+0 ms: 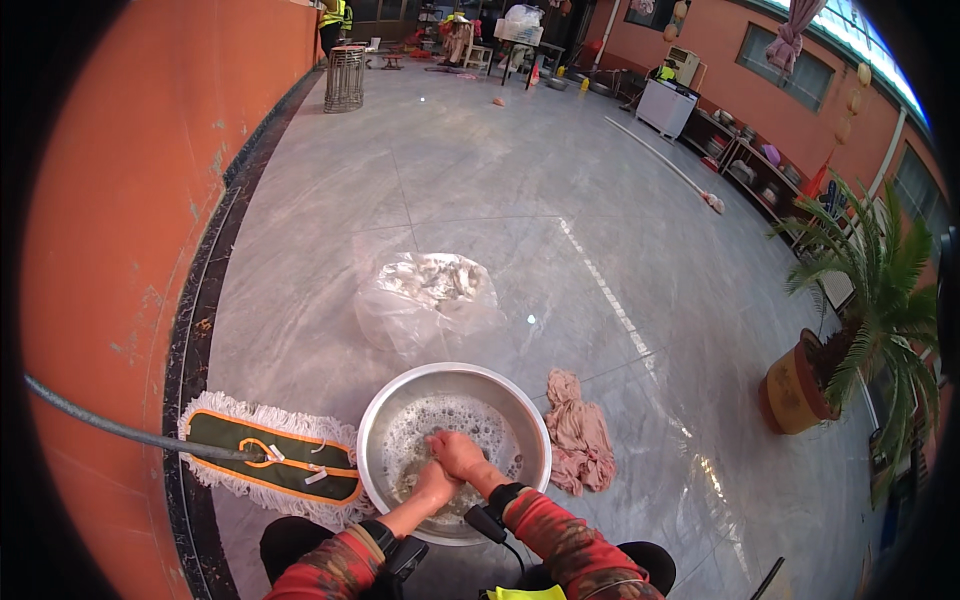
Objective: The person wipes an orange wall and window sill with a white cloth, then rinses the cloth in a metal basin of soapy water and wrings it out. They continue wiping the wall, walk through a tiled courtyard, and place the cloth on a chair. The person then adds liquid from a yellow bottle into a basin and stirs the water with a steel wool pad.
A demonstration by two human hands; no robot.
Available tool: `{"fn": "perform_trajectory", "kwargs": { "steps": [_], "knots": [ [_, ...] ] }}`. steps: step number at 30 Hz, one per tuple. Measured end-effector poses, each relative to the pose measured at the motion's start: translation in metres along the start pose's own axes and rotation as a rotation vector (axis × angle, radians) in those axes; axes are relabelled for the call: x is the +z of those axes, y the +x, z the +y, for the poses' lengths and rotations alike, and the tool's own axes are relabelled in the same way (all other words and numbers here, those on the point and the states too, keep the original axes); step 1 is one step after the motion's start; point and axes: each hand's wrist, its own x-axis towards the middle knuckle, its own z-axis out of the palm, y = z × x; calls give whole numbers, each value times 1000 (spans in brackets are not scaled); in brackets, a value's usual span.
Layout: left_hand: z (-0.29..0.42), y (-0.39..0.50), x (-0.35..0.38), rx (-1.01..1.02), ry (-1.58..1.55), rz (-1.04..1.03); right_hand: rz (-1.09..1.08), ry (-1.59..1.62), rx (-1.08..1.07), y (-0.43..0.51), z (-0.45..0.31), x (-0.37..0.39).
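Note:
My left hand point(437, 481) and my right hand point(459, 454) are pressed together over a large stainless steel basin point(531, 409) of sudsy, murky water. Their fingers are curled against each other; whether anything is between them cannot be seen. Right of the basin a crumpled pink cloth point(581, 442) lies on the floor. A flat mop head point(289, 457) with white fringe and a green back lies against the basin's left side. Beyond the basin stands an open clear plastic bag point(427, 300) with whitish and dark contents.
An orange wall point(120, 262) runs along the left, with the mop's handle point(135, 429) leaning across it. A potted palm point(799, 386) stands at the right. Farther off are a long-handled mop point(660, 157), shelves with pots, a white appliance point(665, 107), a wire stool stack point(346, 79) and people in yellow vests.

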Motion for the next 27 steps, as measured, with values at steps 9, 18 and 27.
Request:
{"fn": "perform_trajectory", "kwargs": {
  "steps": [9, 18, 27],
  "knots": [
    [29, -7, -55, -241, -1507, -949, -362, 1499, -96, -14, -12, -62],
    [44, -25, -48, -164, -1380, -944, -402, 1549, -156, -28, -51, -82],
    [13, -6, -21, -83, -316, -308, 64, 885, 23, -1, -12, -2]
  ]
}}
